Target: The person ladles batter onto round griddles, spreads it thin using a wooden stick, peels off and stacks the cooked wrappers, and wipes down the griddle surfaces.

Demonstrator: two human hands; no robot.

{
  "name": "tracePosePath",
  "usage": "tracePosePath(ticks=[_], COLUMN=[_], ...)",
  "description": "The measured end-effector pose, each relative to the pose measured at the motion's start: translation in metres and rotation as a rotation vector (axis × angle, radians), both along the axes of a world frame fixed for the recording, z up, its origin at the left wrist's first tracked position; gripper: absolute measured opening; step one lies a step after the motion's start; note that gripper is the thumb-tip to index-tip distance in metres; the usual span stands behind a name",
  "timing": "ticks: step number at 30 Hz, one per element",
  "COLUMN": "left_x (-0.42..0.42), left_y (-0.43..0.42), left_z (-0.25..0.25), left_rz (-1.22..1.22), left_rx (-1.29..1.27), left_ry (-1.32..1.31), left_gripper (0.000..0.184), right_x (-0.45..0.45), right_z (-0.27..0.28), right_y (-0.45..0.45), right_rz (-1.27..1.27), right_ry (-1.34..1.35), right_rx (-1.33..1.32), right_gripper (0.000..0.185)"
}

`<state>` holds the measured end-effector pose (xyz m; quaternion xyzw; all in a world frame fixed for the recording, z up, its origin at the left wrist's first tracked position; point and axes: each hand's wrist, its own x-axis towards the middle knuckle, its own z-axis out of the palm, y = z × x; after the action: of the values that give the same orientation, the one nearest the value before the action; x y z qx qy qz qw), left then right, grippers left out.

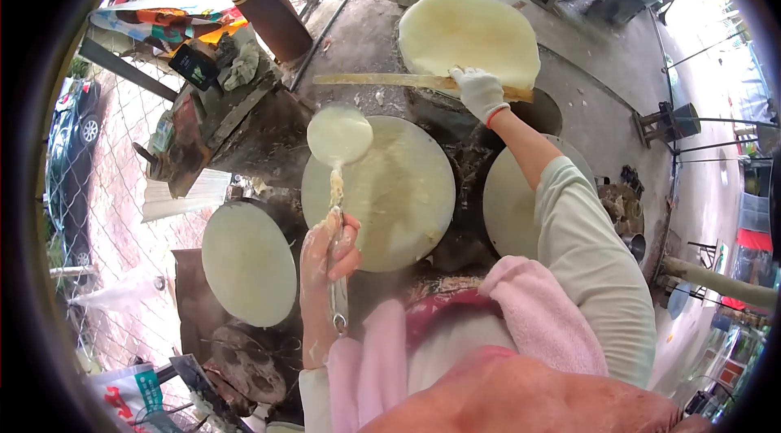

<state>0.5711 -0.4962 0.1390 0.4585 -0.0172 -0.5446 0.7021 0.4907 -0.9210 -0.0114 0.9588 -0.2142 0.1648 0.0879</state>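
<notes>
My left hand [329, 254] is bare and smeared with pale batter, its fingers wrapped round the handle of a metal ladle [339, 137]. The ladle's bowl looks full of pale batter and hangs over the upper left edge of the middle round griddle [399, 197], whose surface carries a streaky pale coating. A white glove covers my right hand [480, 93], which is closed on a long flat wooden stick [374, 80]. That stick lies across the near edge of a large round pale sheet [468, 36]; whether they are attached I cannot tell.
Another round pale surface [249, 264] lies at the left, and a further griddle [521, 197] is partly behind my right arm. A cluttered wooden stand [236, 108] and a rusty pipe [260, 2] stand at upper left. Wire fence [122, 213] runs down the left side.
</notes>
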Motion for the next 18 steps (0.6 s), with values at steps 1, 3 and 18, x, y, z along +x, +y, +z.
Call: tracePosePath(ticks=[1, 3, 18], left_x=[-0.005, -0.020, -0.284], left_y=[-0.004, -0.014, -0.148], left_z=[0.002, 0.009, 0.016], left_rz=[-0.011, -0.019, -0.406], left_rx=[0.008, 0.046, -0.062], left_ry=[-0.016, -0.045, -0.297], left_gripper=[0.038, 0.038, 0.040], right_x=[-0.005, -0.015, -0.467], right_z=[0.000, -0.006, 0.015], right_y=[0.001, 0.004, 0.093], right_rz=[-0.014, -0.011, -0.652], right_ry=[0.035, 0.012, -0.630], right_rx=[0.041, 0.111, 0.871], right_gripper=[0.021, 0.027, 0.065])
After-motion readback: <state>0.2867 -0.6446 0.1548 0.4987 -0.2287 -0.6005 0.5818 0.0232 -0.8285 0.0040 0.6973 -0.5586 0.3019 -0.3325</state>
